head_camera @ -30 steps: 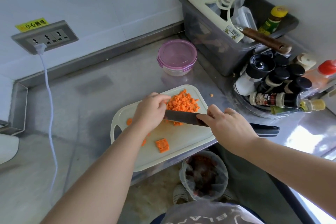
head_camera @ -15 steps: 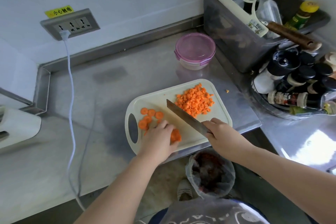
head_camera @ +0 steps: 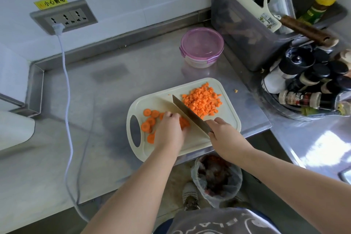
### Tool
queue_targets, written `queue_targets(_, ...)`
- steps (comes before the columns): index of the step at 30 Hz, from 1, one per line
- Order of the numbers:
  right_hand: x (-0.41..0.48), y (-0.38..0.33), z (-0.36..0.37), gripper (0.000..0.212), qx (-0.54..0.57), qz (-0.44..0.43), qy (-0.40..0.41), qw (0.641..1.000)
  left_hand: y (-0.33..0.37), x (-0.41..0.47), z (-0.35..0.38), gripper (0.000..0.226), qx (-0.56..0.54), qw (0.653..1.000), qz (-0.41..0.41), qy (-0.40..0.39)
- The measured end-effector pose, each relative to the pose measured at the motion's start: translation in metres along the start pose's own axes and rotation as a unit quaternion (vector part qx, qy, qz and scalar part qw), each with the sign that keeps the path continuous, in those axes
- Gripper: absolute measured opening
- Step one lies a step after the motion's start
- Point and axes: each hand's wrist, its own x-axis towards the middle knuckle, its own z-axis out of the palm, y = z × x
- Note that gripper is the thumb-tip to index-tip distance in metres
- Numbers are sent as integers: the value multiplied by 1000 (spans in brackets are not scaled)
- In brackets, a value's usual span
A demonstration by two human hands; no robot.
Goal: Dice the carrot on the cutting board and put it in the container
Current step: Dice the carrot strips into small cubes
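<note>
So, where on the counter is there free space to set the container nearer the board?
The widest bare steel lies between the white cord and the cutting board, back to the wall rim. A narrower strip is free between board and container. The right side is crowded: grey bin and spice bottles.

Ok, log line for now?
stage: dicing | left hand: holds slices | right hand: holds knife | dice: piled on board | container: lid on
</note>
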Motion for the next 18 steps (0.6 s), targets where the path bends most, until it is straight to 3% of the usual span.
queue_targets(7, -4, -3, 16, 42, -49, -23, -5, 999, -11, -2, 4, 33, -78, 996, -39, -6)
queue_targets(18, 4, -4, 9, 41, -48, -10, 2, 999, -1, 6, 5, 26, -107, 993, -40, 14)
